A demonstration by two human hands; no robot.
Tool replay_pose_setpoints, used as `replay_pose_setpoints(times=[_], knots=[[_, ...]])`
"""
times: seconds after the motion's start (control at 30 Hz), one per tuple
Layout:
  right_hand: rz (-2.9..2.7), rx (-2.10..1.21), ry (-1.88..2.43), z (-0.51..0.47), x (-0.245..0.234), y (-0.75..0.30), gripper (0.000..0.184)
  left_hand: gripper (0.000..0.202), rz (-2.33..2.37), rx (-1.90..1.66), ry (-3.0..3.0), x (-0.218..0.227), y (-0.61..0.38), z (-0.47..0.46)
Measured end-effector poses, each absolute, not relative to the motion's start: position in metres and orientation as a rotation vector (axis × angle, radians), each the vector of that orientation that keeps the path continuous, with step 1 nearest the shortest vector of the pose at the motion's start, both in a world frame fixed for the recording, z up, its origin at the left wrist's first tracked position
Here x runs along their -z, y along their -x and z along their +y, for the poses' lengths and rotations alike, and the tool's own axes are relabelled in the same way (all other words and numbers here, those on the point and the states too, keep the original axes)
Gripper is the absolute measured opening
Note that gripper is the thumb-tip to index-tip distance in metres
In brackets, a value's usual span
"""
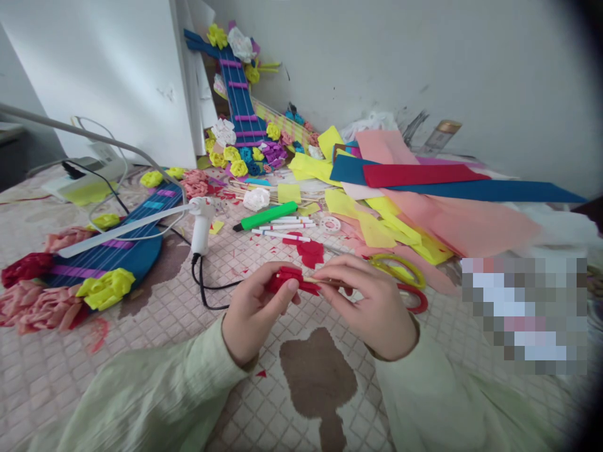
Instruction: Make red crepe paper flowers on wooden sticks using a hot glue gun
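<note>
The sole view is head-worn, looking forward and down across the patterned tabletop (254,414). Sleeved forearms (183,370) enter from near left and near right; left hand (254,311) and right hand (372,301) sit centrally, at close range. The wall (330,44) closes the far side. A dark curved border (591,31) crops the right corners.

you get an even, fairly bright, cool light across the table (254,402), its source out of sight. a pale sheen streaks the white panel (108,69) on your left. shadows around your left hand (257,307) and right hand (367,298) look soft and faint, and detail in the red paper (291,274) blurs. black curves your right edge, wide-angle stretch pulls your sleeves (183,376), and coarse pixel blocks (522,314) mask one patch.
</note>
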State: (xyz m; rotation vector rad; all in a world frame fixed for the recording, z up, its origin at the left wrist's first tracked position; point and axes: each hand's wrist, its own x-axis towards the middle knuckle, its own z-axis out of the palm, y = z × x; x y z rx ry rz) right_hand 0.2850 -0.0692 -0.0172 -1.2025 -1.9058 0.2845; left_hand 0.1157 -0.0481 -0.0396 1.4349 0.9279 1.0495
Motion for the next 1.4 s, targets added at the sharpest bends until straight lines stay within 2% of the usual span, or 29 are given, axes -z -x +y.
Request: replay_pose_setpoints(times=[0.43,0.77,1.03,1.23,1.4], knots=[[-1.934,-0.284,1.203,-0.068,0.016,-0.286,0.015,0.02,0.834,-1.009,-1.274,0.037,-0.116,-0.047],[-1.953,-0.129,1.295,-0.06,0.01,-0.308,0.009,0.019,0.917,-1.203,-0.993,0.043,-0.114,-0.036],[-1.716,-0.554,1.233,-0.064,0.009,-0.289,0.017,0.032,0.77,-1.05,-0.996,0.045,-0.118,-0.044],[-1.668,-0.618,1.23,-0.066,0.012,-0.276,0.011,0.025,0.715,-0.981,-1.088,0.045,-0.121,-0.047],[-1.694,-0.644,1.176,-0.067,0.011,-0.276,0.011,0.026,0.717,-1.003,-1.178,0.044,-0.12,-0.048]])
